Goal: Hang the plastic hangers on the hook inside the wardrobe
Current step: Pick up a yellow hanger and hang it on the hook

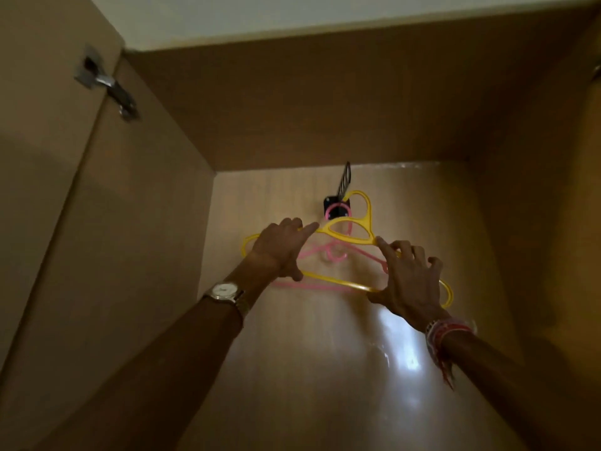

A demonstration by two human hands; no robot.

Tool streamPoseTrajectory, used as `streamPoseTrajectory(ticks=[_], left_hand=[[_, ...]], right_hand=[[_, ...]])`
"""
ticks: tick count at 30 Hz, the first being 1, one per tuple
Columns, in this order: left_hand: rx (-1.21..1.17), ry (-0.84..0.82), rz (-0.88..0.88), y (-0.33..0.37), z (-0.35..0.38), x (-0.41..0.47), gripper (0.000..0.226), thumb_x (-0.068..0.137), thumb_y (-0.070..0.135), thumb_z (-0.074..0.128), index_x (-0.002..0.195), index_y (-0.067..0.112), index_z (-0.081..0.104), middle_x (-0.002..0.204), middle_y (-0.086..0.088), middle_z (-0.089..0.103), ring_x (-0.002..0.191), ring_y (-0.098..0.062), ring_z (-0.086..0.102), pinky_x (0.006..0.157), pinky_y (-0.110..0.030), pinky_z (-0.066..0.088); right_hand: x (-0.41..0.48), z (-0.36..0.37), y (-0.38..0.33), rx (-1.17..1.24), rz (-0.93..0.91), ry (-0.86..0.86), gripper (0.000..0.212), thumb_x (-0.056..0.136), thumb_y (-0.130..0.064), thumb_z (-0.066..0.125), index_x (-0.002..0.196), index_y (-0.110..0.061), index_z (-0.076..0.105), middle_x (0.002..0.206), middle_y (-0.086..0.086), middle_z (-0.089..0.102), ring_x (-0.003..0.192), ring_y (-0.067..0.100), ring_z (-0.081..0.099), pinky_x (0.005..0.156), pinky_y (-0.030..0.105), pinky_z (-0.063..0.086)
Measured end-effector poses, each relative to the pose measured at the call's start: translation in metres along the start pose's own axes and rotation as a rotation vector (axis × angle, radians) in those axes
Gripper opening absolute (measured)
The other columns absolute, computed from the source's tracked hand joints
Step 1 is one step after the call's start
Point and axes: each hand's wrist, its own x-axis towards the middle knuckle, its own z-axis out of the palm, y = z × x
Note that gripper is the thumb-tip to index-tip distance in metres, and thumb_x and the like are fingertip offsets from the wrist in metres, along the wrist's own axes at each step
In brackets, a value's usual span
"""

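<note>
The yellow hanger (pixel 353 283) is held up against the far back panel (pixel 325 353) of the wardrobe, its top loop at the black hook (pixel 341 190) mounted high on that panel. Whether the loop is fully seated over the hook arm cannot be told. Its long axis runs from upper left to lower right. A pink hanger (pixel 328 255) lies directly behind it, its own loop at the hook base.

The left hand (pixel 279 252) grips the left shoulder of the yellow hanger, index finger extended toward the neck. The right hand (pixel 409 281) pinches the right shoulder and lower bar, fingers partly spread. The hook lies above and between both hands, slightly nearer the left hand. The judged next move is a lift and forward seat.

A watch (pixel 224 291) sits on the left wrist; a hinge (pixel 107 86) shows on the left door.
</note>
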Motion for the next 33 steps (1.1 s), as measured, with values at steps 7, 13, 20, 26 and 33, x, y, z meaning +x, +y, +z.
streamPoseTrajectory(ticks=[7,13,20,26,33], left_hand=[[0.004,0.075,-0.028,-0.013,0.011,0.02,0.112,0.064,0.045,0.085,0.15,0.022,0.018,0.138,-0.012,0.045,0.12,-0.031,0.047,0.095,-0.044,0.044],[-0.049,0.069,-0.054,-0.002,0.043,-0.001,0.113,0.064,0.048,0.083,0.15,0.018,0.017,0.143,-0.01,0.039,0.126,-0.03,0.042,0.099,-0.044,0.041],[-0.071,0.13,-0.092,0.005,0.064,-0.019,0.113,0.073,0.052,0.073,0.154,0.016,0.003,0.158,-0.011,0.022,0.144,-0.029,0.024,0.117,-0.049,0.022],[0.08,0.333,0.072,0.036,0.093,-0.065,0.103,0.067,0.043,0.073,0.152,0.016,0.023,0.161,-0.015,0.02,0.15,-0.03,0.017,0.117,-0.066,0.012],[-0.021,0.267,0.268,0.077,0.181,-0.166,0.077,0.082,0.035,0.057,0.151,0.02,0.025,0.161,-0.009,0.023,0.149,-0.026,0.023,0.117,-0.058,0.017]], right_hand=[[0.031,0.012,0.003,-0.058,-0.019,0.031,0.109,0.062,-0.066,0.073,0.148,-0.036,0.014,0.144,0.001,0.039,0.126,0.026,0.04,0.1,0.05,0.029],[0.021,0.026,0.005,-0.115,-0.079,-0.004,0.114,0.06,-0.066,0.074,0.15,-0.035,0.012,0.146,0.001,0.037,0.13,0.027,0.037,0.105,0.054,0.024],[0.014,0.032,-0.001,-0.122,-0.071,-0.026,0.126,0.059,-0.065,0.076,0.151,-0.031,-0.004,0.158,0.006,0.019,0.141,0.03,0.024,0.109,0.06,0.019],[-0.028,0.053,-0.019,-0.039,-0.031,0.024,0.15,0.046,-0.066,0.082,0.148,-0.029,-0.022,0.161,0.01,-0.016,0.147,0.034,-0.015,0.11,0.072,0.003],[-0.117,0.103,-0.041,0.032,-0.035,0.044,0.128,0.06,-0.081,0.062,0.153,-0.02,-0.002,0.162,0.016,-0.005,0.148,0.034,-0.009,0.109,0.075,0.006]])
